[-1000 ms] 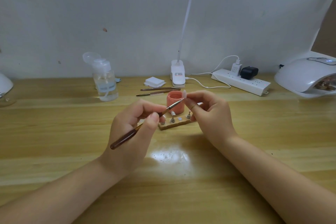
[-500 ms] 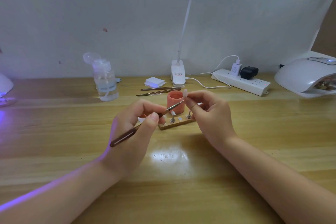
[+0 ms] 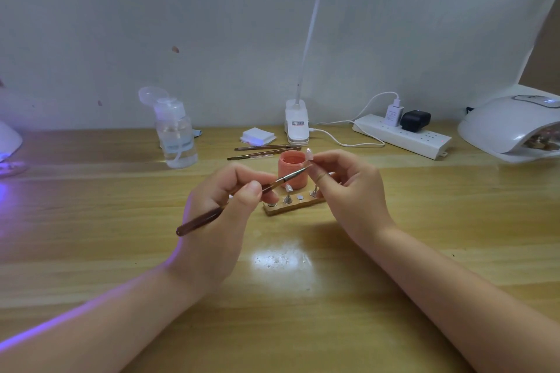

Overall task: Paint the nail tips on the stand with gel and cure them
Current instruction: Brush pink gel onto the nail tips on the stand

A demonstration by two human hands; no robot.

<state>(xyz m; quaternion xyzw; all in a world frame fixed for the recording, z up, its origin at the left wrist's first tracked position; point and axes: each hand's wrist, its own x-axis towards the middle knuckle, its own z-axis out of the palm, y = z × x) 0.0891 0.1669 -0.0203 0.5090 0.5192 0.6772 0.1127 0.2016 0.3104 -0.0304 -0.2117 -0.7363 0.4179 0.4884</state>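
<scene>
A small wooden stand (image 3: 298,206) lies at the middle of the table with a nail tip (image 3: 288,189) on a metal peg. Behind it stands an open pink gel pot (image 3: 292,171). My left hand (image 3: 224,212) grips a brown brush (image 3: 209,217) like a pen, its bristles pointing up and right. My right hand (image 3: 348,188) pinches one pale nail tip (image 3: 309,154), raised above the pot. The brush's bristle end lies just below that tip.
A white curing lamp (image 3: 512,127) sits at the far right and another, glowing violet, at the far left edge (image 3: 7,145). A clear pump bottle (image 3: 175,133), white pads (image 3: 257,135), two spare brushes (image 3: 263,151), a clip lamp (image 3: 297,126) and a power strip (image 3: 403,133) line the back.
Violet light from the lamp at the far left came on and now tints the table and my left forearm. Both hands have barely moved.
</scene>
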